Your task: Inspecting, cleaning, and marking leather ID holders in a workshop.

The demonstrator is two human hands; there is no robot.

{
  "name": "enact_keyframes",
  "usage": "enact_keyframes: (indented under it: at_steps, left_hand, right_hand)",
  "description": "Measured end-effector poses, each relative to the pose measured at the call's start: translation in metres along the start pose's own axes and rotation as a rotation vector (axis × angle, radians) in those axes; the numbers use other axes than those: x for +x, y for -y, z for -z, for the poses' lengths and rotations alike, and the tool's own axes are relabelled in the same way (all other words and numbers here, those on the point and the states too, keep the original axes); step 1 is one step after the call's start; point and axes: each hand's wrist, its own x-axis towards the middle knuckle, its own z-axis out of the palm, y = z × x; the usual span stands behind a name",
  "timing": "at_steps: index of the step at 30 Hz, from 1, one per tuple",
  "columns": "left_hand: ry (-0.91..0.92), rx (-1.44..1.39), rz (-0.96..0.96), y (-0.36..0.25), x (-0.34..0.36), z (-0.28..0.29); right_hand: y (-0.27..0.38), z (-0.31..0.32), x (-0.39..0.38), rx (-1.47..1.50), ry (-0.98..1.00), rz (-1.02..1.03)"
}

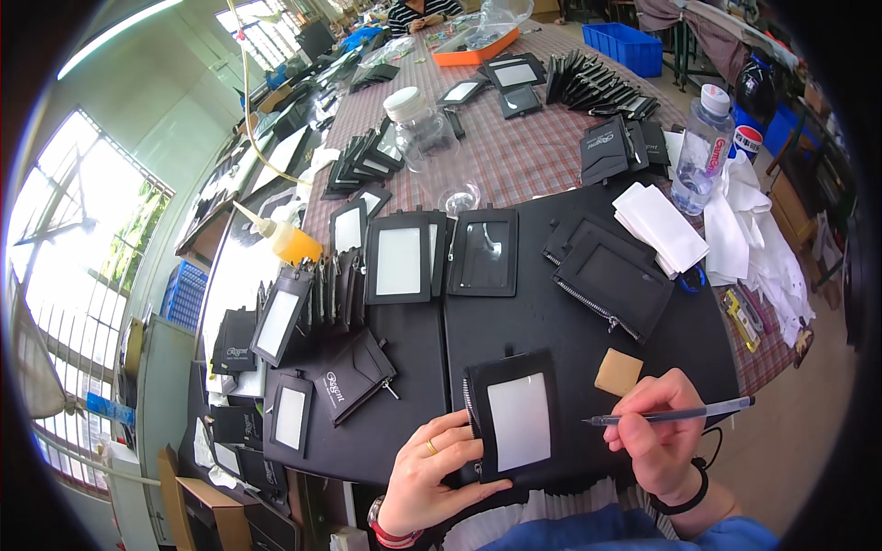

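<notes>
My left hand (436, 473) grips the lower left of a black card holder (519, 422) with a pale window and a zip along its left side, lying on the black work surface (597, 372). My right hand (657, 441) holds a dark pen (707, 409), its tip just right of that holder. A small tan square block (617, 372) lies above my right hand. A black zipped pouch (356, 376) and a smaller holder (289, 418) lie to the left. Further holders (398, 262) rest in a row beyond, beside a bottle of yellow liquid (294, 246).
Stacked black holders (602, 285), white cloths (749, 239), a water bottle (698, 156) and a box cutter (742, 317) occupy the right. A clear jar (418, 138) stands on the checked cloth (514, 156). An orange tray (473, 50) and another person (421, 16) are at the far end.
</notes>
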Motion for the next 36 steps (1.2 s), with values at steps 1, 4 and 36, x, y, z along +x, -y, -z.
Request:
enact_keyframes:
  at_steps: [1, 4, 36]
  left_hand:
    - [0.009, -0.009, 0.004, -0.001, 0.001, 0.002]
    - [0.045, -0.054, 0.081, -0.009, -0.004, 0.000]
    - [0.142, -0.641, 0.189, -0.032, -0.051, -0.049]
  right_hand:
    - [0.001, 0.000, 0.000, 0.022, -0.017, -0.011]
    - [0.002, 0.002, 0.002, 0.036, -0.039, -0.049]
    - [-0.006, -0.024, 0.018, -0.357, 0.577, -0.058]
